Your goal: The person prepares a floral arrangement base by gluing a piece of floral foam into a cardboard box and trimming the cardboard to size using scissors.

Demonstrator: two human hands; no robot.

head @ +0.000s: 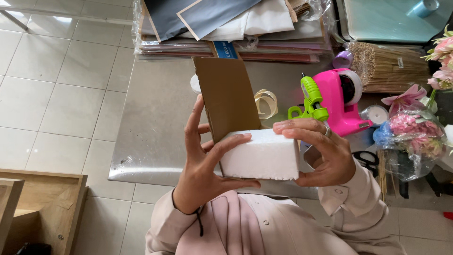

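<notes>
both hands grip a white foam block (258,156) above the steel table (155,123): left hand (205,160) with fingers curled over its end and a cardboard sheet (226,97), right hand (325,153) pinching the other end.

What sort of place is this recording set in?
Probably a florist's or gift-wrapping workbench: pink flowers at the right edge, stacked wrapping paper, and a pink tape dispenser on the metal table.

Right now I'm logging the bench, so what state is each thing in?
White foam block: held up in both hands.
Cardboard piece: upright behind the block.
Left hand: gripping the block.
Right hand: gripping the block.
Pink tape dispenser: loaded with a roll.
Green glue gun: lying on the table.
Black scissors: lying on the table.
</notes>
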